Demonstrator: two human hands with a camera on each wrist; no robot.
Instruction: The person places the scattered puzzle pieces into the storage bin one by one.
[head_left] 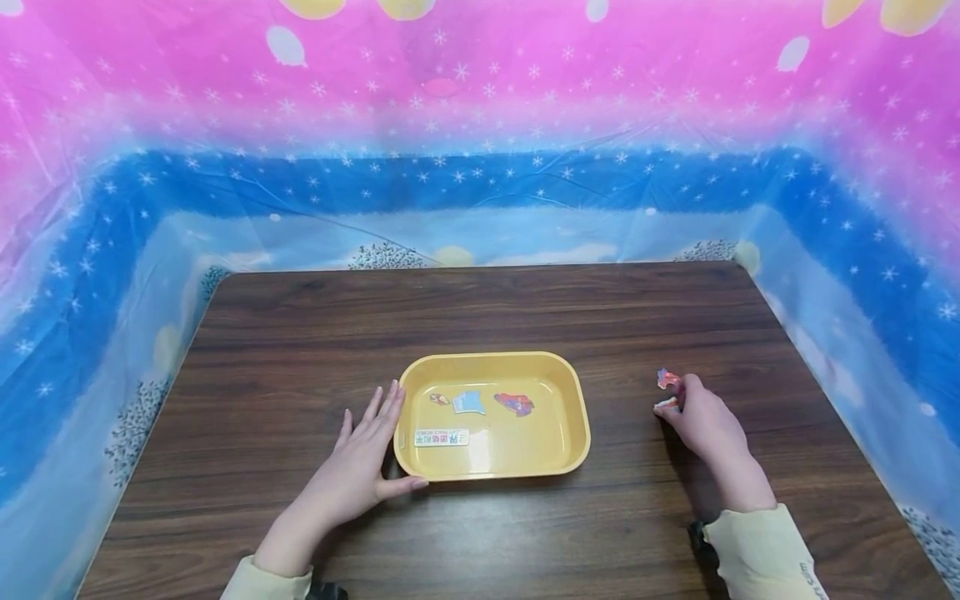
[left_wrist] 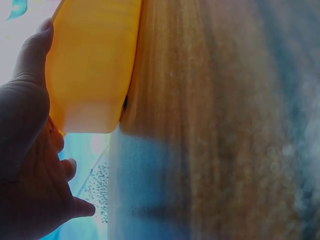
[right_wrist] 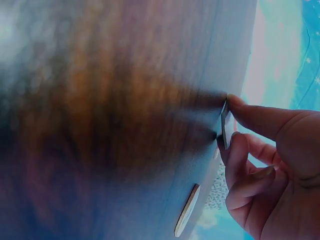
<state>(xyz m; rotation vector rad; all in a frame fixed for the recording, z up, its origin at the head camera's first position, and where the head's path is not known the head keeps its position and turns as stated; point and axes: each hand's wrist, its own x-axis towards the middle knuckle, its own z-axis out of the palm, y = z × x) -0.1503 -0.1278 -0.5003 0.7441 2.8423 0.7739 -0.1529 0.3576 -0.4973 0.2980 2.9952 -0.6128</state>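
Pinching a flat piece (head_left: 666,404), the right hand (head_left: 707,421) sits off the right end of the lengthwise yellow tray (head_left: 517,448), the left hand (head_left: 356,467) splayed against its other.

Dark wood-grain table (head_left: 480,310) — yellow tray (head_left: 517,444), small flat piece (right_wrist: 187,211) directly on it.

The tray (head_left: 517,454) is yellow, its label (head_left: 442,437) white with red and blue characters; inside, the middle piece (head_left: 469,403) is pale blue and the larger piece (head_left: 513,405) red and purple. Dark-brown grain streaks the table (head_left: 600,542), and white snowflakes dot the pink-and-blue backdrop (head_left: 480,179).
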